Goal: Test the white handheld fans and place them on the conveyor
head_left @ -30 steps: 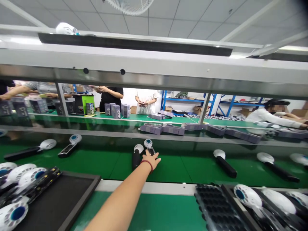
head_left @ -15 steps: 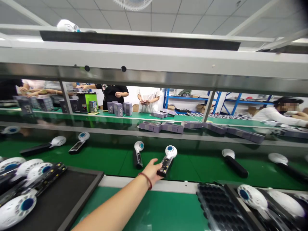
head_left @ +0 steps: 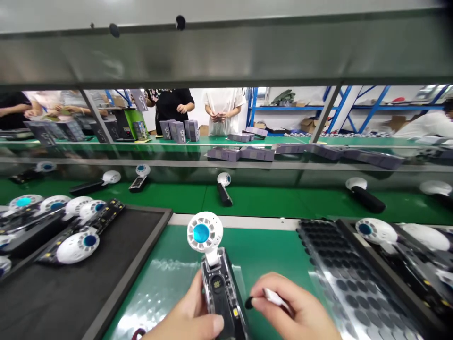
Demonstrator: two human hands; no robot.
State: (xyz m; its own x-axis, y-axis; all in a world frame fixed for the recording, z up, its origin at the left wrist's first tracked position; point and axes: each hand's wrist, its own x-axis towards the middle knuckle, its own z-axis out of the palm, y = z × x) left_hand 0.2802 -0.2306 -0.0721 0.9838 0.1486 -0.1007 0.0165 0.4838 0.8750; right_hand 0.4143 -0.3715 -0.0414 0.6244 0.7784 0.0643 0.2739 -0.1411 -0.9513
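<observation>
My left hand [head_left: 193,318] is closed round the clear-cased handle of a hand-held fan [head_left: 212,264], held upright over the green mat, its white round head with a blue centre pointing away from me. My right hand [head_left: 293,309] pinches a thin white tool [head_left: 274,297] whose tip carries a small black round pad [head_left: 248,302], right beside the fan's handle. A sheet of several black round pads [head_left: 348,283] lies just right of my right hand.
A black tray [head_left: 71,293] at left carries several more fans. Other fans lie on the green conveyor belt [head_left: 269,200] behind a metal rail [head_left: 247,221]. A second tray with fans [head_left: 406,241] sits at right. Other people stand at benches beyond.
My left hand has lifted the fan off the conveyor belt and pulled it in close over the mat. My right hand has come into view with the white tool. The camera tilted down.
</observation>
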